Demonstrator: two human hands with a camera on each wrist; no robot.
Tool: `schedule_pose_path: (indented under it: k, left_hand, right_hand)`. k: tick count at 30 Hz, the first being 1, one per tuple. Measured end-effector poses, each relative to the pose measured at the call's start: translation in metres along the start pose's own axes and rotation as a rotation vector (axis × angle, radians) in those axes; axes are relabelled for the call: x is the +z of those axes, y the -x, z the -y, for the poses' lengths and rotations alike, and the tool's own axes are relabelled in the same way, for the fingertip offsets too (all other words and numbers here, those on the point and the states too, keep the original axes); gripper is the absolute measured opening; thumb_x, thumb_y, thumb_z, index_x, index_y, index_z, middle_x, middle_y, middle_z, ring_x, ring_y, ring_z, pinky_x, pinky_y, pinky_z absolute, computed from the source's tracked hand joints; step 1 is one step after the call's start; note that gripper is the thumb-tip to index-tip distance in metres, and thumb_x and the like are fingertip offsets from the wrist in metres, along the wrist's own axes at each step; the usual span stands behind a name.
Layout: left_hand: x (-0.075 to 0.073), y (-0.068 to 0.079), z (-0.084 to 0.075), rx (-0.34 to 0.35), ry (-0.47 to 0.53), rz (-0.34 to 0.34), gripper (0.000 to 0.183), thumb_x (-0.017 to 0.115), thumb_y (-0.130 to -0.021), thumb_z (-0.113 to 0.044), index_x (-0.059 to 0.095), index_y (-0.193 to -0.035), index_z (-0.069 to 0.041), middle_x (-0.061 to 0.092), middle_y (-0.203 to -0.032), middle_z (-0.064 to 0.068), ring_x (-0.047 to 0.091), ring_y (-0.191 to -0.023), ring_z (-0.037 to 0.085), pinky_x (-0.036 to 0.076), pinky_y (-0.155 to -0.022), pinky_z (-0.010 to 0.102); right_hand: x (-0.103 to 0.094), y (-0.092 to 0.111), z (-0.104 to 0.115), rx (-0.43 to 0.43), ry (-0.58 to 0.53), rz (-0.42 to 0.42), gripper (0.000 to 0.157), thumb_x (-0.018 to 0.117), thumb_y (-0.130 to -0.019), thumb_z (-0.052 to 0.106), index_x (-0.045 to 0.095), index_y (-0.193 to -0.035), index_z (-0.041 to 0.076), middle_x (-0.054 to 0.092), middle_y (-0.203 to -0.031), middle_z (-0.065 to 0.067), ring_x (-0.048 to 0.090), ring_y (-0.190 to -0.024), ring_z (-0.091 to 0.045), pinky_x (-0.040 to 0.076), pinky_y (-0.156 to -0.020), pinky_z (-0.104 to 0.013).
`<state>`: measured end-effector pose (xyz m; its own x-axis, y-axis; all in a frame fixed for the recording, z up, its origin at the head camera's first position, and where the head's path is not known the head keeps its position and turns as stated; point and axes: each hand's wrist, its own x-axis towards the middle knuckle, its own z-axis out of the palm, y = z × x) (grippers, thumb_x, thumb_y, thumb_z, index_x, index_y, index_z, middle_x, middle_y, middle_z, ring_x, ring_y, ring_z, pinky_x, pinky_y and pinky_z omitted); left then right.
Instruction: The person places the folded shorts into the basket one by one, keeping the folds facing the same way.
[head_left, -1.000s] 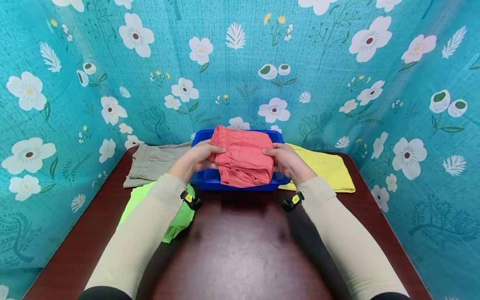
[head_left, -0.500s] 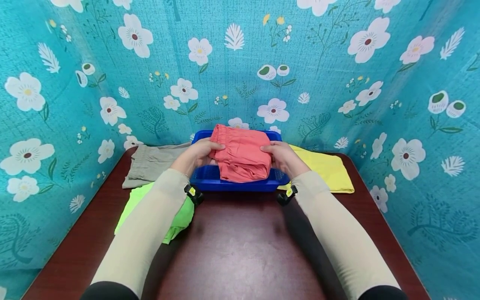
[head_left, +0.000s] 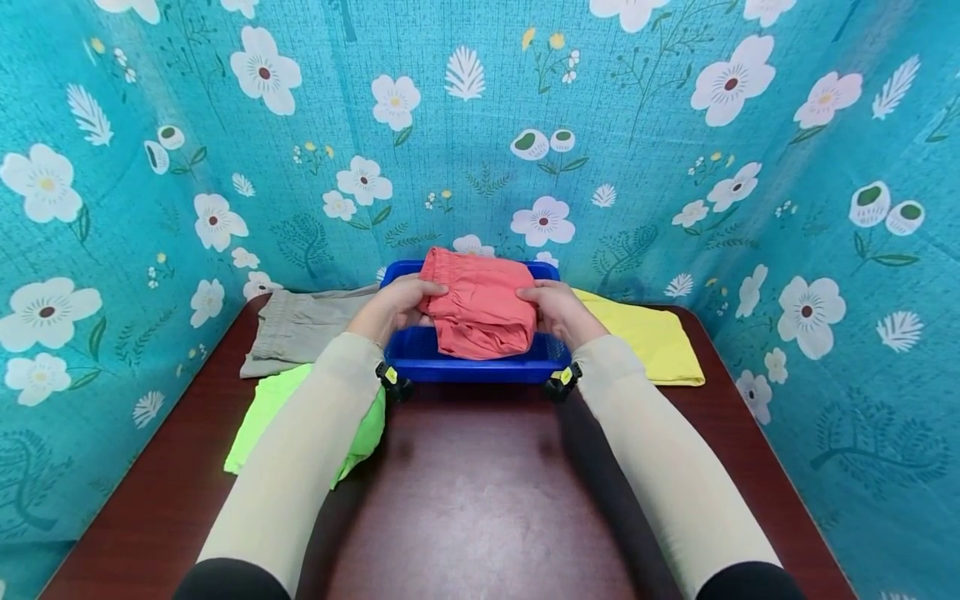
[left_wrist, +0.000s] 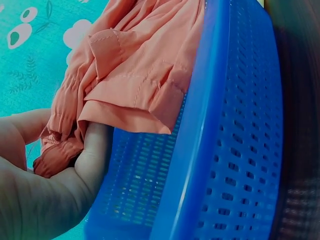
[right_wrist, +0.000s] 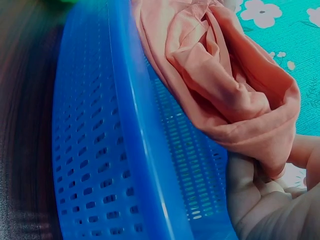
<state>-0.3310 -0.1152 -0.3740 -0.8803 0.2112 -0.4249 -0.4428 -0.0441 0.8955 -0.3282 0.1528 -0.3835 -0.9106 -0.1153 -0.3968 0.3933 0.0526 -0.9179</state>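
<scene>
Between both hands is a folded coral garment with an elastic waistband, likely shorts (head_left: 483, 304), held over a blue plastic basket (head_left: 465, 371). My left hand (head_left: 401, 304) grips its left side, thumb on top and fingers beneath. On the opposite side my right hand (head_left: 555, 307) pinches the fold in the same way. In the left wrist view the left hand (left_wrist: 60, 185) curls round the waistband end of the coral shorts (left_wrist: 135, 80). The right wrist view has the right hand (right_wrist: 280, 195) under the rolled fold, beside the rim of the basket (right_wrist: 135, 125).
Grey elastic-waist clothing (head_left: 300, 325) lies left of the basket, and a bright green garment (head_left: 281, 408) is nearer, partly behind the left forearm. A folded yellow garment (head_left: 645, 337) lies at right. Flowered teal cloth (head_left: 480, 150) hangs behind the dark brown table (head_left: 472, 500).
Both hands have shifted slightly, and the coral shorts sit a little higher and further left in the head view, which has itself moved a bit. The grip stays the same.
</scene>
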Motion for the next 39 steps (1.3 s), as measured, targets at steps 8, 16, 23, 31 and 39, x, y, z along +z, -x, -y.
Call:
schedule_pose_path:
  k: [8,16,23,31,39]
  left_hand:
    - [-0.003,-0.009,0.004,-0.013,0.003,0.011,0.041,0.06,-0.094,-0.014,0.046,-0.133,-0.014,0.069,-0.098,0.009,0.07,-0.084,0.022,0.058,-0.074,0.043]
    - [-0.008,-0.015,0.008,-0.038,0.034,-0.002,0.043,0.059,-0.094,-0.013,0.046,-0.135,-0.016,0.067,-0.102,0.009,0.068,-0.087,0.022,0.057,-0.073,0.042]
    - [-0.008,-0.015,0.009,-0.033,0.028,-0.017,0.044,0.06,-0.095,-0.013,0.046,-0.136,-0.015,0.066,-0.111,0.011,0.068,-0.092,0.024,0.056,-0.082,0.047]
    - [-0.008,-0.018,0.01,-0.029,0.018,-0.036,0.043,0.059,-0.095,-0.013,0.045,-0.136,-0.015,0.065,-0.106,0.01,0.068,-0.087,0.021,0.057,-0.078,0.044]
    - [-0.008,-0.022,0.016,-0.02,-0.025,-0.07,0.045,0.059,-0.094,-0.013,0.044,-0.136,-0.015,0.063,-0.099,0.01,0.065,-0.079,0.02,0.057,-0.064,0.037]
  right_hand:
    - [0.002,-0.009,-0.004,0.022,0.007,-0.03,0.037,0.059,-0.096,0.023,0.055,-0.131,0.012,0.068,-0.099,-0.003,0.069,-0.079,-0.015,0.058,-0.071,-0.034]
    - [0.006,-0.017,-0.006,0.034,0.003,-0.022,0.038,0.058,-0.096,0.023,0.053,-0.132,0.014,0.066,-0.104,-0.003,0.068,-0.082,-0.014,0.057,-0.071,-0.033]
    - [0.007,-0.021,-0.008,0.07,-0.005,-0.03,0.04,0.057,-0.097,0.024,0.049,-0.136,0.016,0.063,-0.115,-0.005,0.066,-0.091,-0.016,0.057,-0.077,-0.035]
    - [0.011,-0.022,-0.008,0.081,-0.006,-0.015,0.048,0.054,-0.099,0.022,0.04,-0.144,0.017,0.058,-0.129,-0.007,0.061,-0.109,-0.021,0.052,-0.092,-0.042]
    - [0.013,-0.021,-0.01,0.081,-0.018,-0.005,0.05,0.054,-0.098,0.019,0.037,-0.146,0.017,0.054,-0.134,-0.009,0.057,-0.118,-0.025,0.049,-0.097,-0.046]
